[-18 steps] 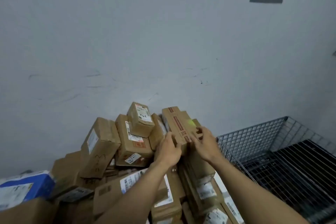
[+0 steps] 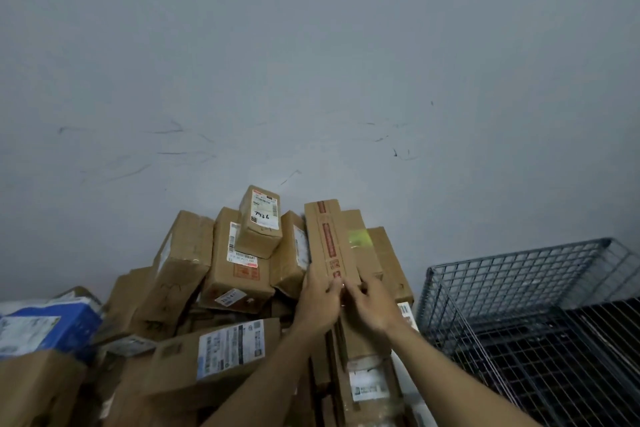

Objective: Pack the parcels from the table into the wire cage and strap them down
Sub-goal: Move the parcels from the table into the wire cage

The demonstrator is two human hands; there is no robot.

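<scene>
Pick-up stage here: left hand (image 2: 320, 302) and right hand (image 2: 370, 305) both have their grip closed on the near end of the long red-taped box (image 2: 332, 243) atop the parcel pile. Next, I'd guess, lift it clear and swing right into the wire cage (image 2: 519, 274)

Heap of taped brown cardboard parcels (image 2: 239, 274) (a blue-and-white box (image 2: 52, 326) at its left edge), the surface beneath hidden.

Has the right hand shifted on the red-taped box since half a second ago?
Yes. The right hand has slid down the box, away from its green spot, toward the left hand.
</scene>
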